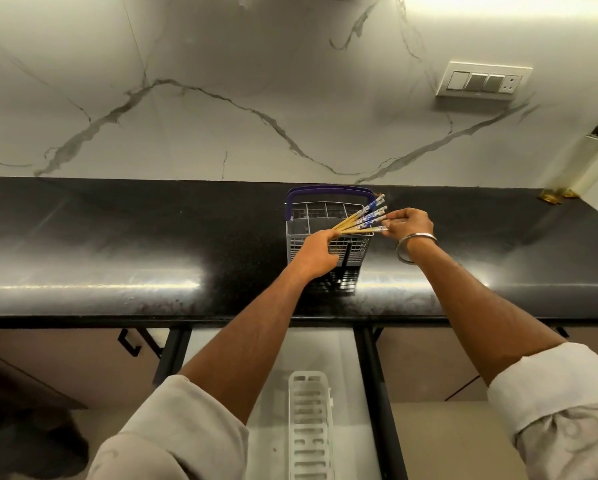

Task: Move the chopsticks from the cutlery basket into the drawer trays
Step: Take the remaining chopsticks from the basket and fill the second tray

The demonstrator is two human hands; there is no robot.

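A grey cutlery basket (302, 245) with a purple handle stands on the black counter. Several wooden chopsticks (363, 218) with blue-patterned tops fan out above the basket, pointing up and to the right. My left hand (316, 252) is closed around their lower ends in front of the basket. At the right side of the basket, my right hand (410, 223) pinches the patterned top of the lowest chopstick. Below the counter an open drawer holds a white slotted tray (308, 427) with nothing visible in it.
The black counter (117, 244) runs across the view, backed by a marble wall. A switch plate (483, 81) is on the wall at upper right, and glass oil bottles (588, 157) stand at the far right. Cabinet handles (129, 342) show under the counter's left edge.
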